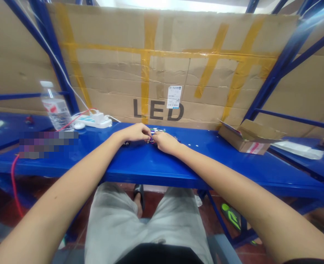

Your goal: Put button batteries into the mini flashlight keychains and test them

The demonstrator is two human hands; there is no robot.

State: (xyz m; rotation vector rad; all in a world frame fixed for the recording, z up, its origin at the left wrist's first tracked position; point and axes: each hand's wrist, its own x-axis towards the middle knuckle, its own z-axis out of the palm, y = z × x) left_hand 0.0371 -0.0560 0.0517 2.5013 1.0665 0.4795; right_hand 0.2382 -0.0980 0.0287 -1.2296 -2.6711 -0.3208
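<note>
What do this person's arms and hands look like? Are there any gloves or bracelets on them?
No gloves or bracelets show. The left hand and right hand are bare, and so are both wrists. The left forearm has one small spot, like a mole. By the right forearm, just the edge of a black sleeve peeks in.

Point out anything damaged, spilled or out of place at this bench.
The cardboard panel looks worn: creased and crossed by uneven strips of yellow tape. Two stray-looking white specks lie on the blue table to the right of the right hand, too small to identify. No spill shows.
</note>
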